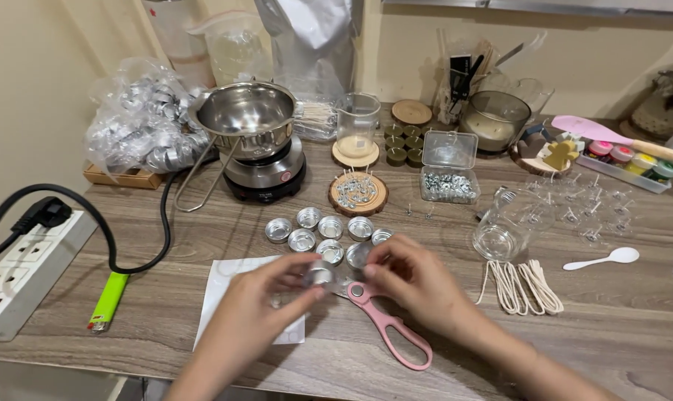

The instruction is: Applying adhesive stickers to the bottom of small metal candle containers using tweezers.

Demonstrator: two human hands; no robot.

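Just below the frame's centre, the left hand (pixel 266 297) pinches a small aluminium cup (pixel 320 275) by its side wall, over the table (pixel 619 327). Directly right of it, nearly touching, the right hand (pixel 414 281) closes its fingertips on a second cup (pixel 359 255) above the pink scissors (pixel 392 330).

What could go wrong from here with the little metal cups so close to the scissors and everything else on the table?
1. The left hand pinches a small metal cup at its fingertips only; it could slip and knock the row of empty cups.
2. The pink scissors lie right under the right hand; a wrist could snag them.
3. The black cable loops across the table near the left hand and might catch, tugging the hot plate and its steel pot.
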